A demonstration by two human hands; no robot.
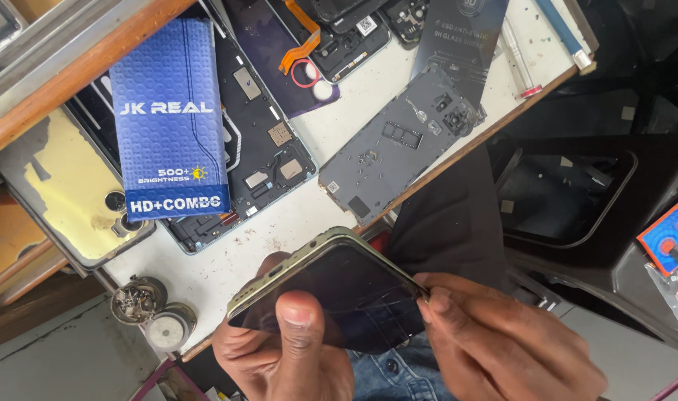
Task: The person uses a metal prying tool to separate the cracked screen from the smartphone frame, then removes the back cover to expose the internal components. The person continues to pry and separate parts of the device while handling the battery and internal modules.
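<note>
While the left hand (283,349) grips the phone (328,293) from below, thumb pressed flat on its dark cracked screen, the right hand (502,341) pinches at the phone's right edge, fingertips closed on something too thin to make out (a pick or blade, perhaps). The phone sits low over the person's lap, just off the near edge of the white workbench (294,215). From where I stand, the screen looks still seated in its pale green frame, so the prying seems barely begun. On the bench lie a blue box (168,119), an opened phone body (268,148) and a grey inner plate (398,145), set apart.
</note>
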